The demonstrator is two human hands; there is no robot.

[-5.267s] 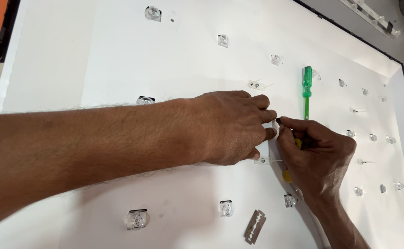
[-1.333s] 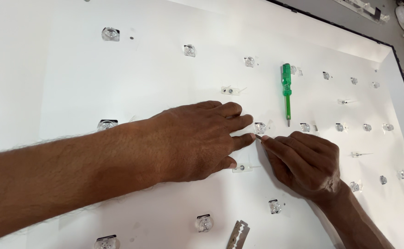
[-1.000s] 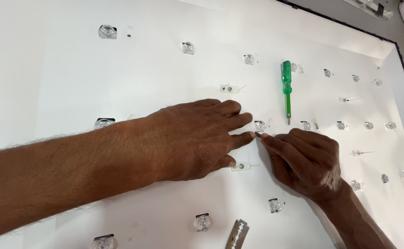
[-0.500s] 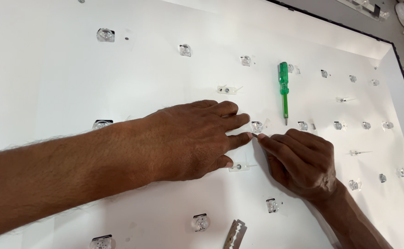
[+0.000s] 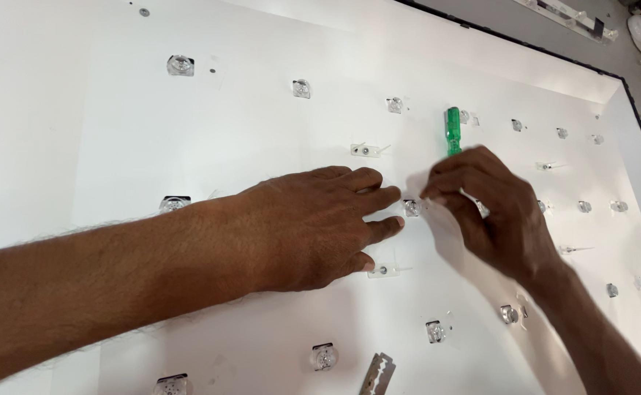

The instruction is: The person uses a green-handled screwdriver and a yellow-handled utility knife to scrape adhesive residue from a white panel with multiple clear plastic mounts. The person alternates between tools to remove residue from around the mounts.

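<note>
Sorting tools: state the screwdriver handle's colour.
Translucent green screwdriver handle, clearest in the head view.

Our left hand (image 5: pixel 313 227) lies flat, fingers (image 5: pixel 379 199) stretched; our right hand (image 5: pixel 492 208) hovers beside it, fingertips pinched.

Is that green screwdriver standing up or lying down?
Lying flat: the green-handled screwdriver rests lengthwise on the white panel, partly hidden behind the right hand.

view: your single head camera, worn above the work and looking down at it.
facing: tilted forward across the white backlight panel (image 5: pixel 189 132), whose black-edged far corner reaches the upper right.
nearness: close; your left hand (image 5: pixel 313 227) and right hand (image 5: pixel 492 212) fill the middle, forearms cut by the frame edges.
shared: no second view overlaps.
</note>
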